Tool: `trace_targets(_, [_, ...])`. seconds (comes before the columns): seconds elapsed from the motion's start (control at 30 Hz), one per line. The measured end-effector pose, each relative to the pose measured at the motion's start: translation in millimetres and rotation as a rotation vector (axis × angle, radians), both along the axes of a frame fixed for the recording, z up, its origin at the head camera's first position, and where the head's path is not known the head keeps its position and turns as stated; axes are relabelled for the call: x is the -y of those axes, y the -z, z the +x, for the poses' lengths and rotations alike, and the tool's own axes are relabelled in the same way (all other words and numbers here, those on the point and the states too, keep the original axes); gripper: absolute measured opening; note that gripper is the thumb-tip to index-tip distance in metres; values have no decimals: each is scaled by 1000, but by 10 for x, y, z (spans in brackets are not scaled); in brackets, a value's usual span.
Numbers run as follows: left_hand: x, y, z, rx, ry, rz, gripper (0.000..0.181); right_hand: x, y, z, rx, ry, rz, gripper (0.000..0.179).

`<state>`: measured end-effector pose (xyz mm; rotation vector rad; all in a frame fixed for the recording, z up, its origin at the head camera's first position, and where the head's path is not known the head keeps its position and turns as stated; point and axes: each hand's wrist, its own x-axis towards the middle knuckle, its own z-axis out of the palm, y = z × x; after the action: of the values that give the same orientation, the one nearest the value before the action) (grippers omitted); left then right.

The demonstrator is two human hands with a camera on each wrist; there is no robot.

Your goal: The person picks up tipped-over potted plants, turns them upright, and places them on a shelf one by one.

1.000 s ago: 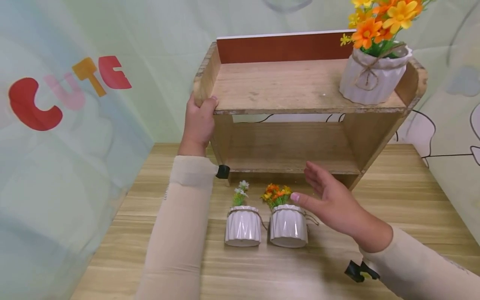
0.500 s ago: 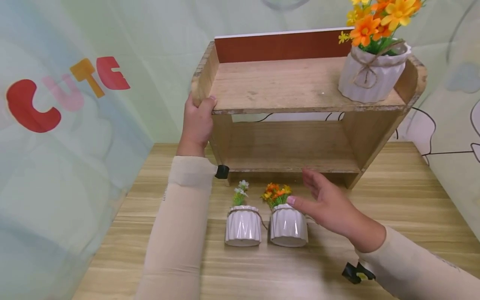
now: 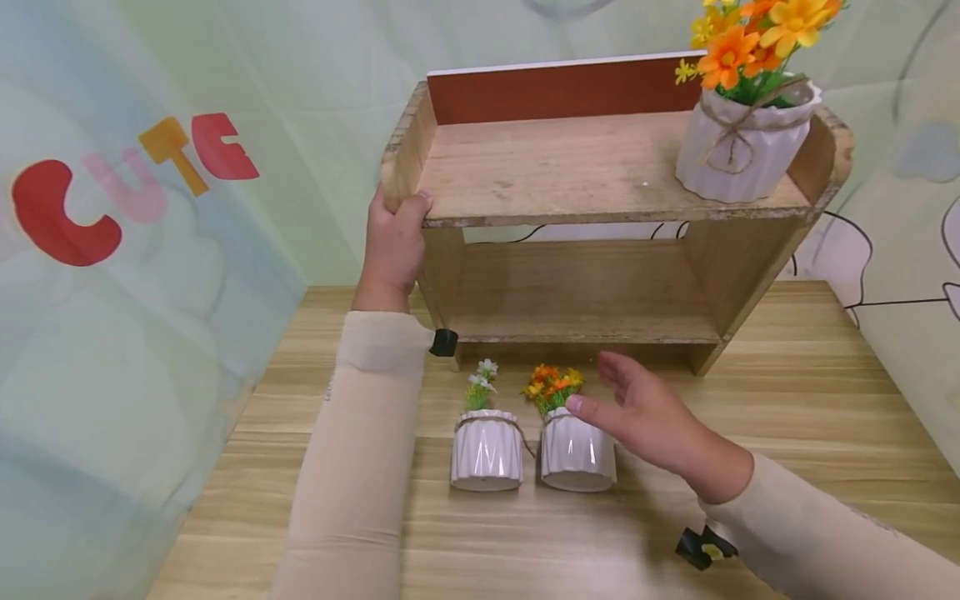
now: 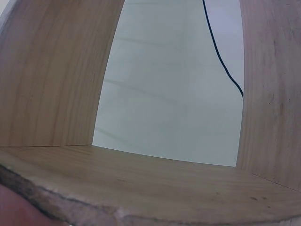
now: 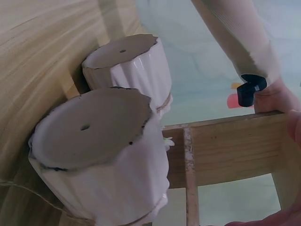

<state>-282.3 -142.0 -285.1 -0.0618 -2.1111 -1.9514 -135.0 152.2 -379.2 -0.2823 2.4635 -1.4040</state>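
Flowerpots, two lying, one atop one shelf, left hand gripping shelf, right hand, thumb and fingers apart

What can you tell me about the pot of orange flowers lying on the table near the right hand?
The white pot, which looks like glossy ceramic, lies on its side on the wood-grain tabletop. Its small orange and yellow flowers point toward the wooden shelf unit; its base, facing away from that unit, has one small hole and dark edge marks. The walls are fluted, and thin twine circles the neck. The right hand is beside it; whether the thumb touches the pot is unclear.
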Motion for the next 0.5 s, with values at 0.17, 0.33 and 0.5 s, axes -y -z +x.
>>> trace_targets(0.17, [-4, -5, 9, 11, -1, -23, 65, 31, 45, 4, 2, 2, 10, 94])
trace_targets(0.33, [-10, -11, 20, 23, -8, -43, 65, 65, 125, 2, 15, 1, 19, 95])
trace_targets(0.5, [-11, -12, 24, 31, -8, -53, 65, 91, 192, -5, 61, 0, 11, 96])
